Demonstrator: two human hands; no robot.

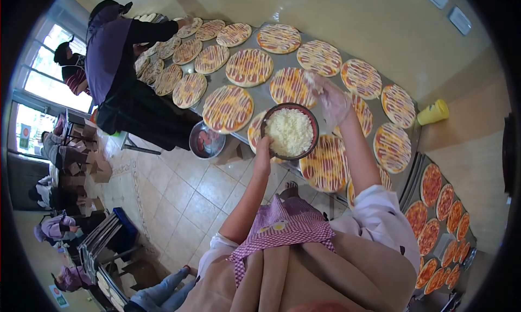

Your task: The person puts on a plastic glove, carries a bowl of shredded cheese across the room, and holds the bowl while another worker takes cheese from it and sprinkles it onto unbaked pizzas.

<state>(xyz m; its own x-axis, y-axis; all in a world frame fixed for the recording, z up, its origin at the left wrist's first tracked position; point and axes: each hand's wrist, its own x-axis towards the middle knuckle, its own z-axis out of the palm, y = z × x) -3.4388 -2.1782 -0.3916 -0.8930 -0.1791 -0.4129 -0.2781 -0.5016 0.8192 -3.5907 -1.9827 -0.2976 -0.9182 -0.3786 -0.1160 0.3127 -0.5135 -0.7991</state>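
My left hand (264, 155) grips the near-left rim of a dark round bowl (315, 134), held over the front edge of the metal table. White grated cheese (290, 131) fills the bowl. My right hand (332, 101), in a clear plastic glove, is over the pizzas just beyond the bowl. Its fingers are drawn together around some white grated cheese. Beneath the fingertips lies a pizza (293, 87) striped with white sauce over a red and yellow topping. Similar pizzas surround it, and the bowl partly hides one (255, 131).
A yellow cup (433, 112) stands beside the table at right. More red-topped pizzas (431, 184) lie at lower right. A metal basin (207, 141) is below the table's left side. A co-worker in a purple top (108, 57) leans over pizzas at far left; other people and cardboard boxes (99, 168) are behind.
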